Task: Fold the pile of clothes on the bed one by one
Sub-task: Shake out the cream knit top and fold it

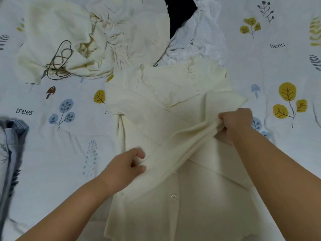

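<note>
The cream cardigan (pixel 173 129) lay flat on the printed bedsheet (pixel 69 140), directly in front of the person, button placket facing up. Both sleeves were crossed over the body of the garment. The left hand (pixel 126 166) pinched the sleeve fabric at the cardigan's left edge, fingers curled round the knit. The right hand (pixel 237 121) gripped the other end of the same sleeve band near the right edge, fingers closed on a bunched fold.

Status, as judged: this garment was part-folded. The sleeves were in; the lengthwise fold of the body was not yet done.

Beyond the cardigan, the unfolded pile (pixel 90 35) remained: a crumpled cream garment with a thin cord (pixel 60 58) lying on it, a white eyelet piece (pixel 203 37), and a dark item (pixel 180 13) at the far edge. A blue-grey fabric (pixel 10 153) sat at the left margin; whether it was folded could not be determined.
</note>
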Motion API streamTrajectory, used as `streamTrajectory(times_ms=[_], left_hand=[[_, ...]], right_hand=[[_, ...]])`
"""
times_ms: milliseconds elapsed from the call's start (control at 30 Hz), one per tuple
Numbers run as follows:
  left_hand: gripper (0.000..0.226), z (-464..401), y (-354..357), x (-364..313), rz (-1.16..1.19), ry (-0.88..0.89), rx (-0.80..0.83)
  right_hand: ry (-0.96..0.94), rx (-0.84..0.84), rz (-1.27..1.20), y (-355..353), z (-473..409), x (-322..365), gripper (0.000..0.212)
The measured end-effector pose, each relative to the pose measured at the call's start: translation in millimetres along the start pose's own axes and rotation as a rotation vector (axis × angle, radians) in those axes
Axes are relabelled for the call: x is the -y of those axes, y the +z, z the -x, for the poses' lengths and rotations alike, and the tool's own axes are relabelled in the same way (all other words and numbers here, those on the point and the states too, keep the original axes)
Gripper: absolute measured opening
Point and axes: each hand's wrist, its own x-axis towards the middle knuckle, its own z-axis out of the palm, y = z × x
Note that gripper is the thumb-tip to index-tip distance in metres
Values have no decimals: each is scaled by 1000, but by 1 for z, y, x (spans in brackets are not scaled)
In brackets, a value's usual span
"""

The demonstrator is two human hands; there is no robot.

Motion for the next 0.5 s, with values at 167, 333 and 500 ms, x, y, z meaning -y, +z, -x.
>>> streamTrajectory(times_ms=[167, 333, 500], left_hand=[[44, 16, 16, -3, -523, 162, -259], [34, 27, 38, 0, -628, 373, -323], [64, 25, 38, 13, -489, 203, -273]], right_hand=[[-347, -430, 537, 10, 19, -5, 72], [-1034, -265, 980, 16, 19, -16, 53], [-983, 41, 1350, 16, 1, 24, 49]])
